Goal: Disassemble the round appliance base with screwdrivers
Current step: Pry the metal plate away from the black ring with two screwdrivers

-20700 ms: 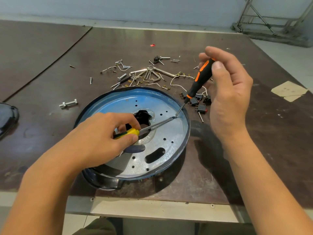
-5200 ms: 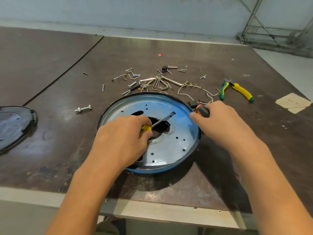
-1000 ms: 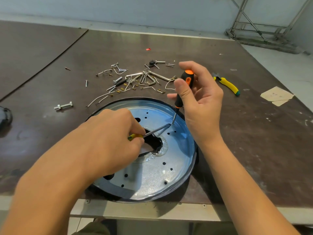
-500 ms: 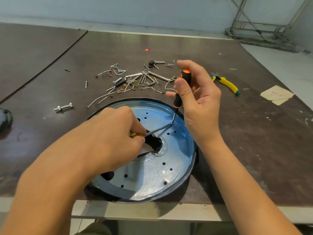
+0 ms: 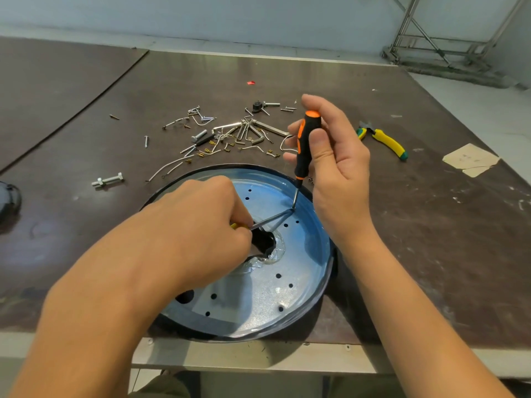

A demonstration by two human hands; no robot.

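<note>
The round appliance base (image 5: 267,294), a shiny metal disc with a dark rim, small holes and a ragged central opening, lies at the table's front edge. My left hand (image 5: 198,228) grips a yellow-handled screwdriver (image 5: 270,219); most of its handle is hidden in the fist and its shaft points right across the disc. My right hand (image 5: 336,165) holds an orange-and-black screwdriver (image 5: 305,145) nearly upright, pinched between thumb and fingers. Both tips meet at one spot near the disc's upper right rim.
Loose screws, clips and wires (image 5: 230,133) are scattered behind the base. A bolt with a nut (image 5: 107,180) lies to the left, yellow-green pliers (image 5: 383,140) to the right, a paper scrap (image 5: 469,162) further right. A dark part (image 5: 8,196) sits at the left edge.
Over the last second both hands keep their grip and the tips stay at the same spot; the orange screwdriver's handle has shifted slightly in my right fingers. Earlier the base lay further back on the table.
</note>
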